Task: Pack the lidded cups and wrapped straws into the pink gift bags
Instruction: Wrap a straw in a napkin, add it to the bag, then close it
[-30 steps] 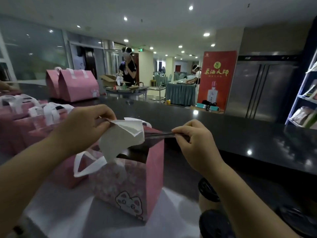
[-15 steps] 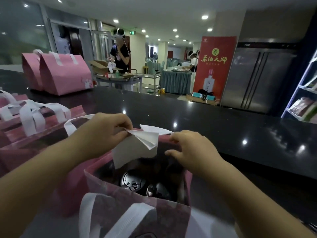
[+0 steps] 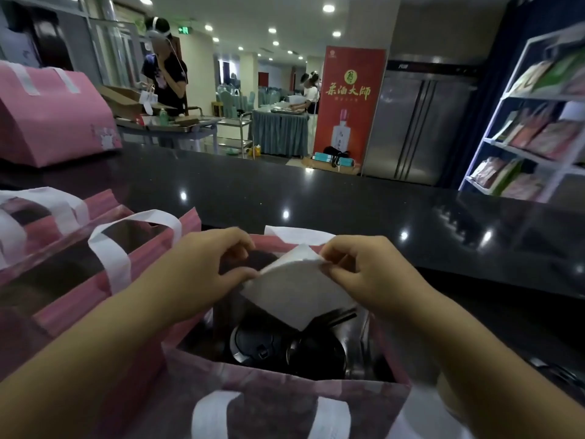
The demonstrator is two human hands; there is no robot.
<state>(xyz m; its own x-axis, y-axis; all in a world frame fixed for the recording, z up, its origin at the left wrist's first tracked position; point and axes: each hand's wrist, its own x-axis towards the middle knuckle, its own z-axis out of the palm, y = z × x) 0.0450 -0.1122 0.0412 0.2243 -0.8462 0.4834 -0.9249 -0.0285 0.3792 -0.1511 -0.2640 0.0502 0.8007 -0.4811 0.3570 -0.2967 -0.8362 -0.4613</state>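
A glossy black stone counter (image 3: 316, 198) reflecting ceiling spots runs behind the open pink gift bag (image 3: 285, 394). Far beyond the bag stand a red banner (image 3: 348, 106) and a brushed-steel refrigerator (image 3: 421, 122). The bag is soft non-woven fabric with flat white strap handles. Inside it sit two lidded cups (image 3: 256, 343), their lids round and black. Over its mouth, the left hand (image 3: 202, 264) and right hand (image 3: 367, 274) each pinch an edge of a thin white paper sheet (image 3: 294, 293). Left of it, more pink bags (image 3: 126, 248) lie slumped.

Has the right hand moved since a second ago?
Yes. The right hand moved left, from beyond the right edge of the pink bag to over its opening, pinching the white paper.
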